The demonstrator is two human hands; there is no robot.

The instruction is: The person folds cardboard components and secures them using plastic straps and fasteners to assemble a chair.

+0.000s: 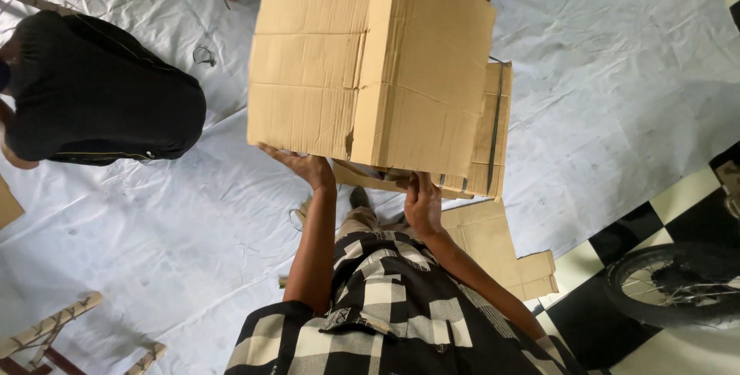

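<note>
I hold a large brown cardboard box [370, 67] up in front of me with both hands. My left hand [304, 165] grips its lower left edge, fingers under the flap. At the lower middle edge, my right hand [422, 201] is closed on the cardboard. Behind the box lies a strapped stack of flattened cartons [493, 132], and a flat cardboard sheet [493, 248] rests on the floor by my feet.
A white tarp [632, 90] covers the floor. Another person in a black shirt [92, 90] crouches at the left. A wheel [674, 282] stands on black-and-white tiles at the right. Wooden frame pieces [46, 332] lie at the lower left.
</note>
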